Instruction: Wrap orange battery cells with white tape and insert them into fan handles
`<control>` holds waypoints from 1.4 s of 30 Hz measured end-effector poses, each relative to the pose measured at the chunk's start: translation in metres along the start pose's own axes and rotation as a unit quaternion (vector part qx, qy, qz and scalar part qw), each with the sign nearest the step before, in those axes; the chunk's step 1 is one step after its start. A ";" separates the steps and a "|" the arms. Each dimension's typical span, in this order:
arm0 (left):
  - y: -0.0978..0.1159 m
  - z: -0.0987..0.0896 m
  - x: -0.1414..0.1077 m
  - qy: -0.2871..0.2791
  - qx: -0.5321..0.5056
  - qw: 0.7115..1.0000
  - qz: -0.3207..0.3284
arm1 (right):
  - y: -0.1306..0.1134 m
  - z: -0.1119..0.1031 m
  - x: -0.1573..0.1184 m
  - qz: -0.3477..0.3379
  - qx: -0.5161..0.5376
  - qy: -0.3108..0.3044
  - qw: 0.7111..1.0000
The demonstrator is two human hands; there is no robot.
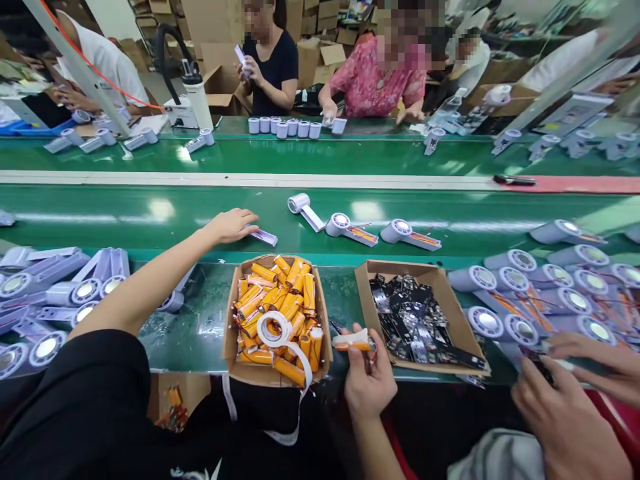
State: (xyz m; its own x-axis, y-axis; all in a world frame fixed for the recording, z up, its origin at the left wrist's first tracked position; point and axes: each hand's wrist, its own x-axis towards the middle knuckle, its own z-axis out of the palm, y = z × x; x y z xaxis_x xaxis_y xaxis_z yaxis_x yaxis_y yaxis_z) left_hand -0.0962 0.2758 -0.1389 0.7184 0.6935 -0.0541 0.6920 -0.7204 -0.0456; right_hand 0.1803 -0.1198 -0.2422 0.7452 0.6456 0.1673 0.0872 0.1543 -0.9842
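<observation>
My left hand [231,225] reaches over the green belt, its fingers on a pale lilac fan housing [265,237], partly hidden under them. My right hand [367,373] holds an orange battery [354,343] with a white strip on it, between thumb and fingers, just right of the battery box. That cardboard box [327,313] is full of orange batteries [295,303], with a roll of white tape [273,329] on top and its loose end hanging over the front edge. Three fan housings [400,231] lie on the belt beyond the boxes, two with orange batteries in their handles.
A cardboard box [367,307] of black circuit boards stands right of my right hand. Fan housings lie piled at left [85,290] and right [520,277]. A co-worker's hands [560,393] work at the lower right. People sit across the belt [225,157].
</observation>
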 end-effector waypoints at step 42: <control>0.045 -0.011 0.078 -0.026 -0.167 0.984 0.059 | -0.052 0.220 0.220 -0.214 -0.242 -0.384 0.865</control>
State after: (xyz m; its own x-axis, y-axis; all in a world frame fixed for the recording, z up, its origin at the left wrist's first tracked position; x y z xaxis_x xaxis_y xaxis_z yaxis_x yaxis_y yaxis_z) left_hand -0.0082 0.2977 -0.1340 0.7960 0.5985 -0.0907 0.5956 -0.7475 0.2942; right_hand 0.1942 0.1792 -0.1415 -0.0665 0.9421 0.3287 0.6520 0.2904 -0.7004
